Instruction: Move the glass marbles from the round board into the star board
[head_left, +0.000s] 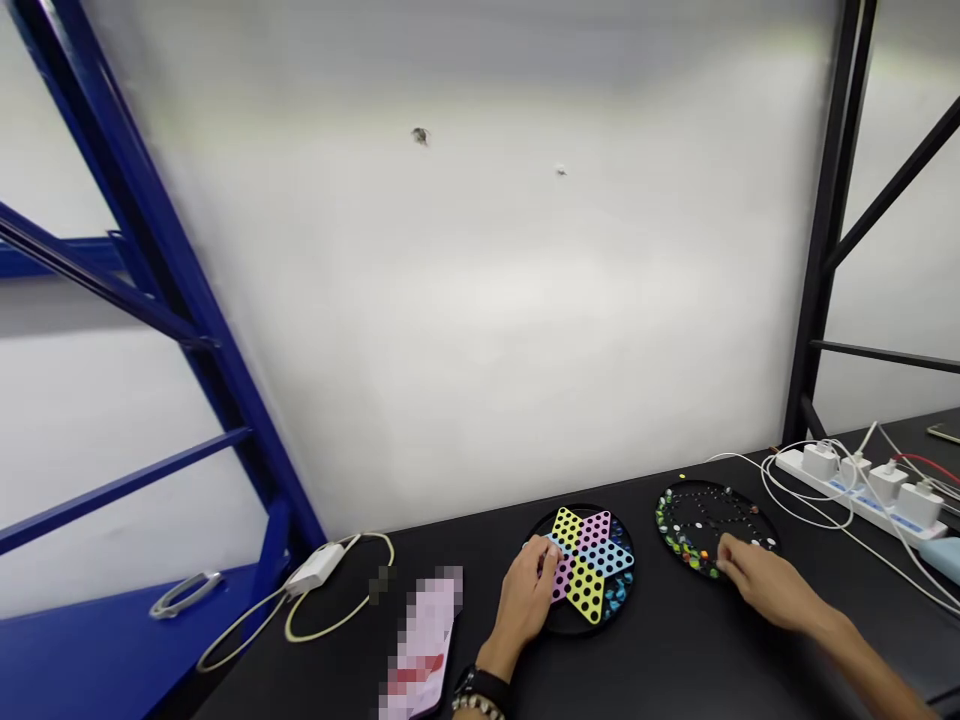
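Two round boards side by side on a black table. Left hand, fingers loosely curled, rests on the left rim of the star board. Right hand, fingertips bunched, touches the near edge of the marble tray, which lies right of the star board, apart; whether it pinches a marble cannot be told.

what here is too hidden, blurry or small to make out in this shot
- Head view: whether the right hand holds a marble; its fingertips and the marbles in the black tray are too small.
- Head view: the left edge of the star board, covered by the left hand.
- Head view: the pink object is pixelated and cut by the bottom edge.
- Head view: the power strip runs out of frame right.
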